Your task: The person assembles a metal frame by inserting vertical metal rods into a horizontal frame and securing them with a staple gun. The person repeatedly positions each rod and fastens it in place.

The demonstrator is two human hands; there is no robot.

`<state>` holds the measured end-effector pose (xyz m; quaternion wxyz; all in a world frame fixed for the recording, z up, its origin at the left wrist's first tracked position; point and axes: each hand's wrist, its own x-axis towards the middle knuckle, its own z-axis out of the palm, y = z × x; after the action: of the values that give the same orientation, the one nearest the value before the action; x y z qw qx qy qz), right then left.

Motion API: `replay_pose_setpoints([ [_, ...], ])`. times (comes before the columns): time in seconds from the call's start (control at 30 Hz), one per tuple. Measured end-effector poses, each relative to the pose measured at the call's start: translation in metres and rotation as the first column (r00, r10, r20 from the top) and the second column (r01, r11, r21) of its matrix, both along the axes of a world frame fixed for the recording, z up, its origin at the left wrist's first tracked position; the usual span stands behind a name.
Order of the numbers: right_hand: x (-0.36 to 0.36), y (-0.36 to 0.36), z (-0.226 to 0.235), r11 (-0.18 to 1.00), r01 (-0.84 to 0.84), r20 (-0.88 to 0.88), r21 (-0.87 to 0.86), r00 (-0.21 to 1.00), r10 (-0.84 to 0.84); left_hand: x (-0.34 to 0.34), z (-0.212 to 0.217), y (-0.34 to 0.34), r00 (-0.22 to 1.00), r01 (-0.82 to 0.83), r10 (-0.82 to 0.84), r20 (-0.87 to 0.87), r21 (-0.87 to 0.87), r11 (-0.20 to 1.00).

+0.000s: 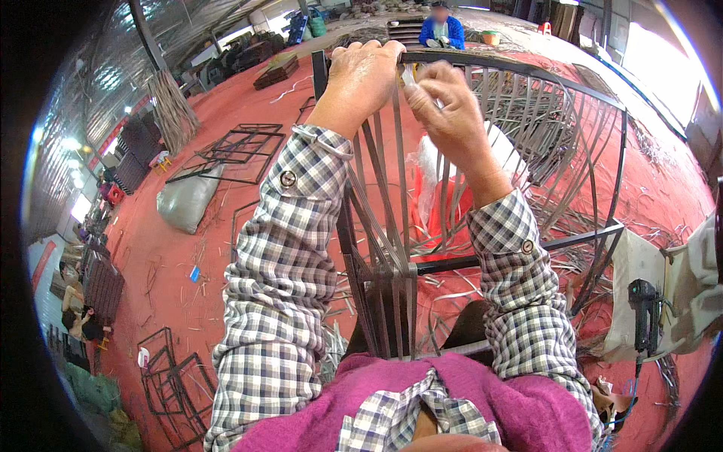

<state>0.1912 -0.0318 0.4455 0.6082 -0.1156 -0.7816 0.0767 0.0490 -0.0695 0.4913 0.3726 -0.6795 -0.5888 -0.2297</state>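
In front of me stands a black metal frame (622, 162) with grey-brown flat strips (382, 162) running down from its top bar. At the top left corner my left hand (360, 81) is closed over that bar, its fingers bent to the far side. Just right of it is my right hand (454, 113), slightly blurred, fingers curled in a pinch. A small pale thing (409, 78) shows at its thumb and fingertips; its kind is unclear. Several strips come together at the frame's lower crossbar (452, 263), close to my body.
Loose strips (546, 124) lie heaped beyond the frame on the red floor (169, 264). More black metal frames (237, 151) and a grey sack (188, 203) are on the left. At right hangs a black corded tool (642, 309). A person in blue (442, 32) sits far ahead.
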Motion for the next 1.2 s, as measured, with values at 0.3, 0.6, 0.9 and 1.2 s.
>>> replay_pose_setpoints([
  [0.3,-0.003,-0.034,0.032,0.457,-0.621,-0.488,-0.636,0.783,0.385,0.009,0.010,-0.004,0.995,-0.093,0.093,-0.022,-0.028,0.995],
  [0.6,-0.038,0.131,0.108,0.906,0.226,0.598,0.358,0.689,-0.409,0.024,0.015,-0.011,0.974,0.120,-0.133,0.184,0.078,0.990],
  [0.9,-0.030,0.078,0.098,0.654,0.586,0.181,0.478,0.663,-0.727,0.014,0.011,-0.005,0.951,0.166,-0.175,0.257,0.055,0.985],
  [1.2,0.270,-0.028,-0.123,0.689,0.143,0.074,-0.710,0.989,-0.129,-0.014,-0.004,0.004,0.951,0.130,-0.131,0.280,0.026,0.991],
])
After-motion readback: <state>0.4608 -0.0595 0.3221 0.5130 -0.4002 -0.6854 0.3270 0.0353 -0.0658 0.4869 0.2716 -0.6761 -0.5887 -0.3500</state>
